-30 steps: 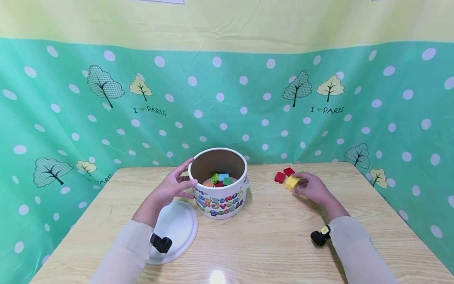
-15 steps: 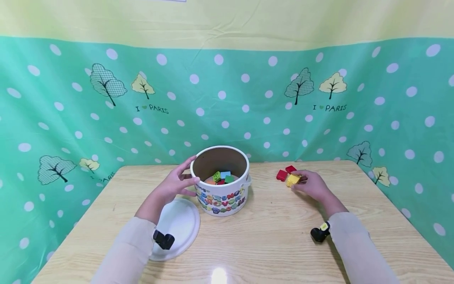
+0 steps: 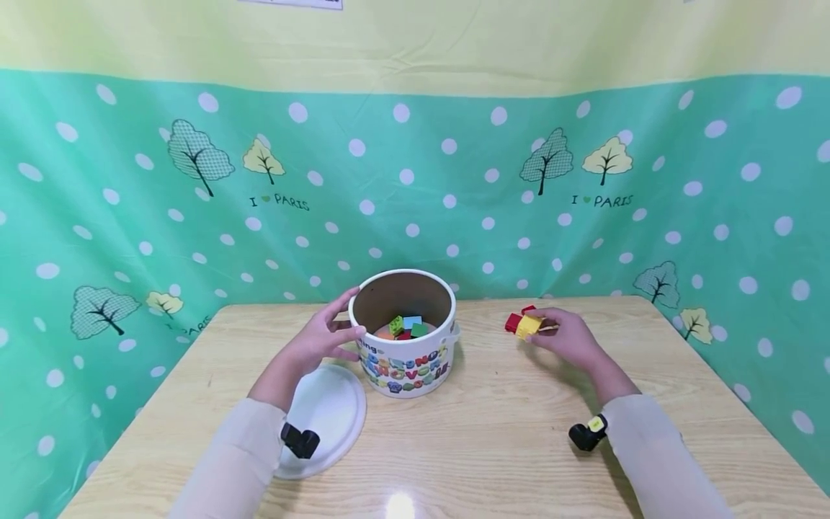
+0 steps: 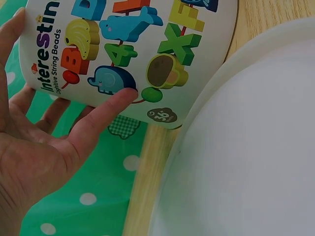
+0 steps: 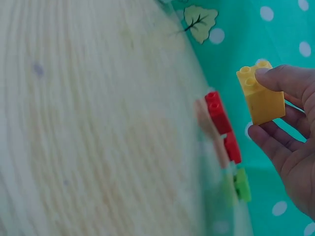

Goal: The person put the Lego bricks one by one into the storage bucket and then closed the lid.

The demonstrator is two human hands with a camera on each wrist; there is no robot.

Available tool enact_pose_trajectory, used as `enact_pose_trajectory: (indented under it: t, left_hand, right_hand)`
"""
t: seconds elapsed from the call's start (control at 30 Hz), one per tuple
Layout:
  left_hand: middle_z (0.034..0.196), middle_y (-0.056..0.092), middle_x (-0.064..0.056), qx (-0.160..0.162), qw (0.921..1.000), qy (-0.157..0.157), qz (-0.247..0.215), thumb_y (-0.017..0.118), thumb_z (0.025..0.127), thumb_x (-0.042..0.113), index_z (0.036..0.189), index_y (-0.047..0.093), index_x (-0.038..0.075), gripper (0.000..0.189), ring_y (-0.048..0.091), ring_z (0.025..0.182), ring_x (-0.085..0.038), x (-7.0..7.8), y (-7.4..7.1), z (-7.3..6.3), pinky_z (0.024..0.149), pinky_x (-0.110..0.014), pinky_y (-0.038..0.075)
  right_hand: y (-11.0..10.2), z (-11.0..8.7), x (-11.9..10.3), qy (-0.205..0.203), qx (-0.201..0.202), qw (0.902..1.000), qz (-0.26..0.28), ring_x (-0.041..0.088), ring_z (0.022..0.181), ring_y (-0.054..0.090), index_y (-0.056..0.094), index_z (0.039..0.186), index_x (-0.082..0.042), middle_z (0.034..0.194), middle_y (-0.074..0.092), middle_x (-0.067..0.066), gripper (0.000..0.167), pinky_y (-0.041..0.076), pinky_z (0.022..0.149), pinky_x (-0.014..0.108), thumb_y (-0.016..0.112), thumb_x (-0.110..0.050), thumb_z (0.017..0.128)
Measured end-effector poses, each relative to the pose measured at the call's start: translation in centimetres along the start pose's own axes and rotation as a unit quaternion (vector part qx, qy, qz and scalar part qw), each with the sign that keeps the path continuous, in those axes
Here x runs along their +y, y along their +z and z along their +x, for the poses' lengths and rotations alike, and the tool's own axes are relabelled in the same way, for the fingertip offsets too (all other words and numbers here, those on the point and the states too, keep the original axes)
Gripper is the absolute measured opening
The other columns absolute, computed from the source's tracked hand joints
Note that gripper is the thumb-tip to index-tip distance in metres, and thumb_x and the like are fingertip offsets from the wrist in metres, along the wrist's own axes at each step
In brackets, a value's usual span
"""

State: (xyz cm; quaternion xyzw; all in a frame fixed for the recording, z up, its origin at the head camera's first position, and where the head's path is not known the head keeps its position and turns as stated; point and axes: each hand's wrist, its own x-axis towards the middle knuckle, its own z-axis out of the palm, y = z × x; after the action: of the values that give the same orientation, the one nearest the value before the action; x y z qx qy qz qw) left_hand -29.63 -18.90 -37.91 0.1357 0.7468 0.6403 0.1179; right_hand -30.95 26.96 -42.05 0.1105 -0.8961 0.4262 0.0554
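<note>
In the head view my left hand (image 3: 314, 342) lies against the left side of a white round bucket (image 3: 405, 371), fingers spread and touching its wall. The left wrist view shows a fingertip on the bucket's printed face (image 4: 128, 54). Several coloured building blocks (image 3: 407, 328) lie inside. Out to the right, my right hand (image 3: 565, 337) pinches a yellow building block (image 5: 263, 98) between thumb and fingers. Two red building blocks (image 5: 218, 113) and a green building block (image 5: 241, 186) stand near it on the table; from the head, the hand hides the green one.
A white round lid (image 3: 331, 411) lies flat on the table (image 3: 473, 440), left of the bucket and partly under the left forearm. Behind the table's far edge hangs a green dotted curtain (image 3: 473, 158).
The yellow block has tilted and shifted slightly left in my right hand, now partly covering the red blocks. My left hand stays on the bucket. The head view has shifted slightly.
</note>
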Motion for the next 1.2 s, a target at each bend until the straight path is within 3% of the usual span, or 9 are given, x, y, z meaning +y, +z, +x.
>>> enact_pose_trajectory:
  t: [0.17,0.47,0.73,1.2]
  left_hand:
    - [0.157,0.019,-0.009,-0.001,1.0,-0.001,0.0,0.073,0.089,0.026,0.155,0.023,0.036,0.083,0.033,0.136,-0.044,0.2,0.0,-0.2,0.08,-0.053,0.057]
    - [0.159,0.015,-0.011,-0.003,1.0,0.001,0.0,0.072,0.09,0.026,0.156,0.021,0.032,0.084,0.031,0.136,-0.047,-0.1,-0.1,-0.3,0.081,-0.055,0.057]
    - [0.157,0.019,-0.009,0.006,0.9999,-0.001,0.008,0.074,0.088,0.029,0.154,0.023,0.037,0.084,0.033,0.136,-0.044,0.1,0.1,-0.3,0.08,-0.054,0.057]
    - [0.157,0.02,-0.008,0.008,1.0,-0.001,0.003,0.075,0.088,0.029,0.153,0.025,0.039,0.083,0.034,0.136,-0.044,0.0,0.0,-0.1,0.078,-0.052,0.058]
  right_hand:
    - [-0.1,0.1,-1.4,-0.004,0.002,0.9999,0.013,0.035,0.106,0.06,0.061,0.13,-0.004,0.129,0.057,0.017,0.049,0.057,0.087,0.036,0.076,-0.007,0.083]
    - [-0.6,0.2,-4.0,-0.008,0.0,0.9997,0.021,0.036,0.11,0.058,0.06,0.132,-0.008,0.125,0.057,0.016,0.049,0.056,0.089,0.042,0.074,-0.013,0.086]
    - [-0.9,0.8,-6.5,-0.038,-0.001,0.9982,0.047,0.035,0.105,0.062,0.061,0.131,-0.008,0.124,0.058,0.015,0.047,0.059,0.082,0.033,0.075,-0.012,0.085]
    - [-0.8,1.5,-10.5,-0.061,-0.017,0.9961,0.062,0.032,0.106,0.062,0.062,0.13,-0.011,0.125,0.057,0.011,0.049,0.058,0.086,0.036,0.077,-0.016,0.084]
